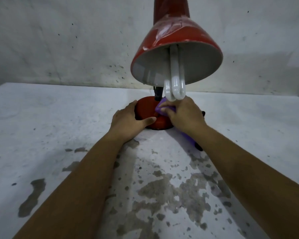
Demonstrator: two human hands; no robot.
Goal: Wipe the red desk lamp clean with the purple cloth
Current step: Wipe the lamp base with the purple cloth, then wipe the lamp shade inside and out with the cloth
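Observation:
The red desk lamp stands on a white table, its scuffed shade tilted toward me with a white U-shaped bulb hanging out. Its round red base sits below the shade. My left hand grips the base's left and front edge, thumb across the front. My right hand presses the bunched purple cloth onto the top right of the base. A tail of the cloth trails under my right wrist. The lamp's dark neck is mostly hidden behind the bulb.
The white table is worn, with grey patches of chipped paint near me. A stained white wall rises right behind the lamp. A small dark object peeks out beside my right forearm.

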